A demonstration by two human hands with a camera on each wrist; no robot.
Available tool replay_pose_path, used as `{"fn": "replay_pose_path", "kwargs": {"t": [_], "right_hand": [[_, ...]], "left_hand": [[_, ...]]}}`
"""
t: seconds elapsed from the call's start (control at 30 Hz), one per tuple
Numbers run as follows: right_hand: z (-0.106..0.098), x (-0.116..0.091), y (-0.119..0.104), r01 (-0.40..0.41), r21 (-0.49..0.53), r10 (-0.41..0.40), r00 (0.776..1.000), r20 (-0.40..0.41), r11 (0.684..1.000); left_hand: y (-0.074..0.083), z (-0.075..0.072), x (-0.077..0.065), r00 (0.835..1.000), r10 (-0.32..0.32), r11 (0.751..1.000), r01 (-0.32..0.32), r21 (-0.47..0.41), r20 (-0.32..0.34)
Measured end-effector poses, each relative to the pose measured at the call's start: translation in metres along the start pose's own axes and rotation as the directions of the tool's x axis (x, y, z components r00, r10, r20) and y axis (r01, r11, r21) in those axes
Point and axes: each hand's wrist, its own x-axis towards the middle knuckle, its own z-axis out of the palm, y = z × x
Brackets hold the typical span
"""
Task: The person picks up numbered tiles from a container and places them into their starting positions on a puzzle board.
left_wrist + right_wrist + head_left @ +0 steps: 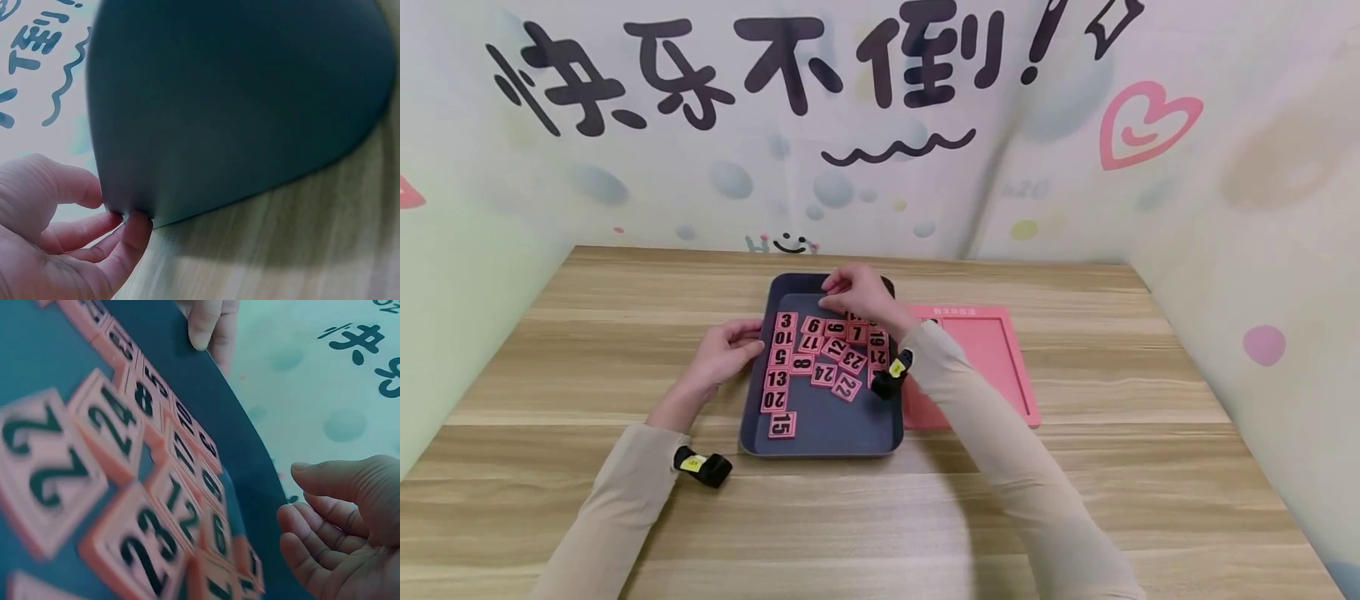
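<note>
Sleeves nearest | left hand pinched tray rim | right hand: thumb and fingers parted, tiles beside | we judged those light, stiff, best edge-gripped

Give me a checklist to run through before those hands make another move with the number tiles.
1. Tray steadied: ok; the left grip holds its left edge.
2. Right grip free: ok; thumb and fingers stand apart with nothing between them, over the tray's far end.
3. Number tiles all turned one way: not ok; for instance, tile 15 lies sideways beside upright ones.
4. Pink board fully in sight: not ok; the right sleeve covers part of it.
5. Tile count on the board: cannot tell; its left side is partly hidden.
</note>
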Motion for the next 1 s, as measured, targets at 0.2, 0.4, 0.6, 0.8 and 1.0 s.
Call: {"fn": "replay_pose_path", "kwargs": {"t": [0.2,0.4,0.6,0.8,1.0], "right_hand": [[0.021,0.011,0.0,-0.02,-0.015,0.021,0.999,0.045,1.0],[0.037,0.019,0.002,-0.057,-0.013,0.057,0.997,0.06,0.998],[0.045,0.022,0.004,-0.067,0.009,0.066,0.995,0.077,0.998],[0.048,0.025,0.006,-0.01,-0.075,0.018,0.994,0.11,0.997],[0.047,0.025,0.005,0.021,-0.128,-0.004,0.991,0.135,0.991]], "left_hand": [[0.001,-0.001,0.0,1.0,0.005,1.0,-0.005,0.0,0.007],[0.0,-0.001,0.0,1.0,0.013,1.0,-0.013,-0.003,0.012],[0.001,-0.001,-0.001,1.0,0.014,1.0,-0.014,-0.006,0.014],[0.002,-0.001,-0.002,1.0,0.015,1.0,-0.014,-0.012,0.017],[0.002,-0.001,-0.002,1.0,0.012,1.0,-0.012,-0.01,0.017]]}}
